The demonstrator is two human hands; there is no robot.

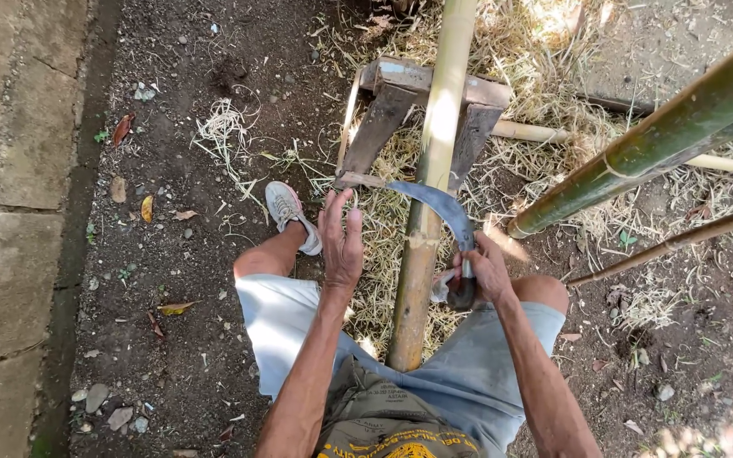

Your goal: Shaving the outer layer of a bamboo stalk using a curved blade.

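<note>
step: scraping/shaving the skin off the bamboo pole (428, 203), by my read. The curved knife (439, 208) lies blade-across the pole, just above a node, so a stroke looks set up or mid-way.
right hand (484, 270): fingers closed round the knife's dark handle, to the right of the pole at knee level; blade arcs up and left from the fist and crosses the pole.
left hand (341, 242): flat, fingers extended and close together, holding nothing. It hovers just left of the pole, fingertips near the blade tip; contact with pole or blade can't be confirmed.
pole: pale yellow, runs from between the person's thighs away over a wooden trestle (422, 106) and out of the top edge. It sits between both hands, nearer the right.
next move (judgement): needs the pole steadied, probably by the free left hand or the thighs, blade kept at a shallow angle, and left fingers clear of the blade tip.
risk: blade tip close to left fingertips.
surroundings: straw-like shavings (383, 212) under the trestle, green bamboo pole (663, 136) leaning in from the right, white shoe (286, 208) on bare soil.
</note>
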